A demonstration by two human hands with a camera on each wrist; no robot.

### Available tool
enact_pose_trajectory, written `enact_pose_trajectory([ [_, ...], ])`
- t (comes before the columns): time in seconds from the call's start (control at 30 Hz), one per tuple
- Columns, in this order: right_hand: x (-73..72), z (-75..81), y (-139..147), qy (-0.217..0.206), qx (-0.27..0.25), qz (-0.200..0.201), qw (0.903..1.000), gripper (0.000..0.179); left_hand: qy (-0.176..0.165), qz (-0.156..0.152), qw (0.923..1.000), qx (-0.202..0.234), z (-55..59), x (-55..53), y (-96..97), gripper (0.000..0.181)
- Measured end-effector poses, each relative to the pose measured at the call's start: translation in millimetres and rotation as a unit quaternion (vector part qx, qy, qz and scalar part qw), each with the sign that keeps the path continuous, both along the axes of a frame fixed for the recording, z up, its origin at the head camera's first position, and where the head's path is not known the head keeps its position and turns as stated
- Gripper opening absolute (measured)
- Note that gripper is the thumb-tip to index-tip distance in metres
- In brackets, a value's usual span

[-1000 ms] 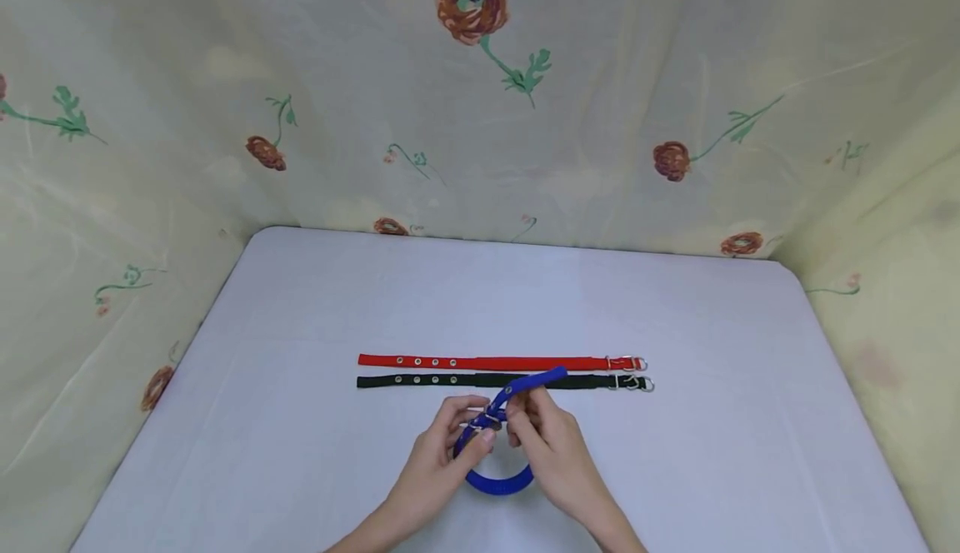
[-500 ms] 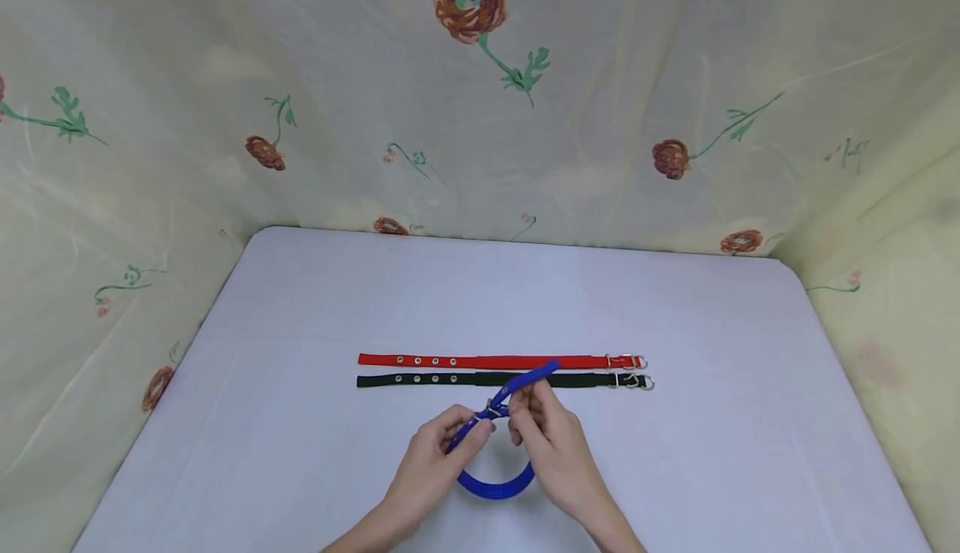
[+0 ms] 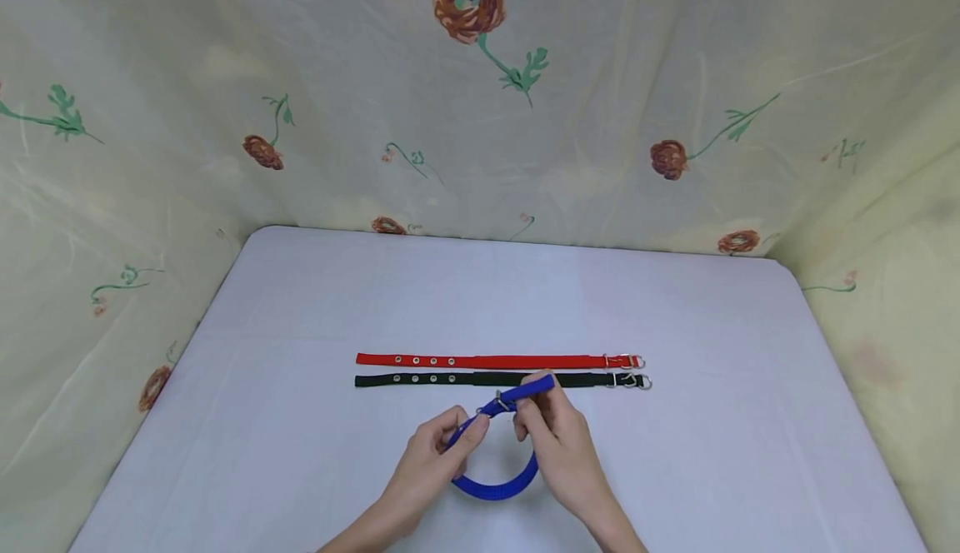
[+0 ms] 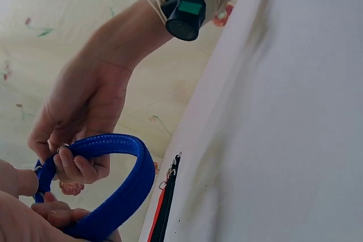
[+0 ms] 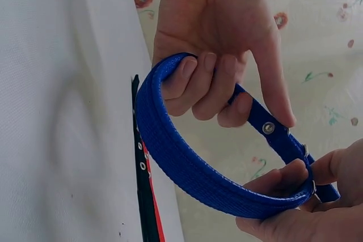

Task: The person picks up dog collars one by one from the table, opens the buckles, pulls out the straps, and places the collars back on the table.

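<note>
A blue dog collar [image 3: 495, 490] is bent into a ring above the table, its tail end [image 3: 536, 386] passed through a metal buckle [image 3: 501, 401]. My left hand [image 3: 431, 461] grips the left side of the ring. In the right wrist view its thumb presses the strap near a metal eyelet [image 5: 268, 128], with the fingers curled inside the loop. My right hand [image 3: 564, 449] pinches the collar beside the buckle, close to the tail end. Part of the buckle is hidden by fingers. Just beyond the hands lie a black collar [image 3: 435, 379] and a red collar [image 3: 525, 362], flat and parallel.
A white table [image 3: 300, 303] spreads under everything. Floral cloth [image 3: 570, 120] hangs behind its far edge and along both sides. A small dark camera [image 4: 184, 16] sits on the right wrist in the left wrist view.
The buckle has shifted slightly up and right, and the tail end now sits lower, against the right fingers. My left hand has slid a little to the left. The other collars stay put.
</note>
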State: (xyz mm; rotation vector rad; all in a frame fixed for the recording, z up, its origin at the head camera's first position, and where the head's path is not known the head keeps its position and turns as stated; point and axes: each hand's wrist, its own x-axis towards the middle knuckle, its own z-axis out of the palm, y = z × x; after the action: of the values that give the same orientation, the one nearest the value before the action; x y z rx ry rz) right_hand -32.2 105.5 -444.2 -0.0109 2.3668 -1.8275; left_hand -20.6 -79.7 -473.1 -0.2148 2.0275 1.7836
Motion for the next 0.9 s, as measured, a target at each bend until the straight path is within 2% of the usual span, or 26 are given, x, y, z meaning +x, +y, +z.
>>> enact_pose_trajectory([
  [0.1, 0.1, 0.0, -1, 0.000, 0.005, -0.002, 1.0000, 0.009, 0.014, -0.020, 0.9997, -0.002, 1.2, -0.6, -1.2, 0.044],
  [0.27, 1.1, 0.4, -2, 0.007, 0.022, 0.001, 0.9997, 0.008, 0.066, -0.068, 0.9953, -0.023, 6.4, -1.4, -3.6, 0.036],
  [0.37, 2.4, 0.9, -4, 0.014, 0.030, 0.013, 0.9994, 0.008, 0.092, -0.081, 0.9915, -0.044, 9.2, -1.5, -4.2, 0.033],
  [0.6, 4.3, -0.1, -6, 0.030, 0.042, 0.027, 0.9983, 0.008, 0.110, -0.061, 0.9910, -0.046, 12.1, 1.6, -2.8, 0.032],
  [0.9, 3.1, 0.8, -5, 0.021, 0.044, 0.003, 0.9988, 0.009, 0.085, -0.033, 0.9940, -0.060, 10.2, 1.4, -0.2, 0.040],
])
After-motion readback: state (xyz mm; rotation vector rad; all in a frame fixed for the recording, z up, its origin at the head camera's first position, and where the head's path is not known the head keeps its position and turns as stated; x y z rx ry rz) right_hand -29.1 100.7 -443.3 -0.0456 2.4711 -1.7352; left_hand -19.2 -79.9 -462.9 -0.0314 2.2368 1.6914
